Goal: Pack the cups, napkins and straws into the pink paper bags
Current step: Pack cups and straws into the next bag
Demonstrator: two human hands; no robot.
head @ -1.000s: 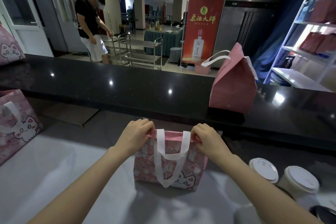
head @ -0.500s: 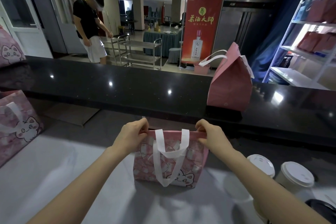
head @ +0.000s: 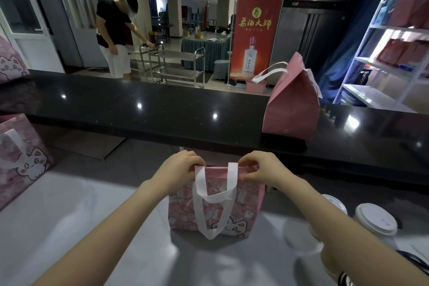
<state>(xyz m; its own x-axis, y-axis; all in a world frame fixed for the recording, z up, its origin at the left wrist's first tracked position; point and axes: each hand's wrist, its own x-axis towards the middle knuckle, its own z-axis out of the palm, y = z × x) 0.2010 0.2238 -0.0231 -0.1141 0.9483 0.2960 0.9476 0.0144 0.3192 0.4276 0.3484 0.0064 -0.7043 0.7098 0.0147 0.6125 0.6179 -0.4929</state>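
A small pink bag (head: 183, 211) with a cat print and white handles stands upright on the grey worktop (head: 69, 227) in front of me. My left hand (head: 180, 166) grips the left end of its top edge. My right hand (head: 263, 167) pinches the top edge just right of the handle. The bag's mouth is pressed flat, so its inside is hidden. Lidded white paper cups (head: 375, 220) stand to the right, partly behind my right forearm. I see no napkins or straws.
A closed pink bag (head: 292, 104) sits on the black counter (head: 139, 109) at the right. More cat-print bags (head: 21, 160) stand at the left edge. Behind the counter a person leans over a steel trolley (head: 176, 65). A white shelf rack (head: 394, 53) is at far right.
My two hands have moved closer together along the bag's top edge, the right one sliding inward toward the handle. The bag stays in place.
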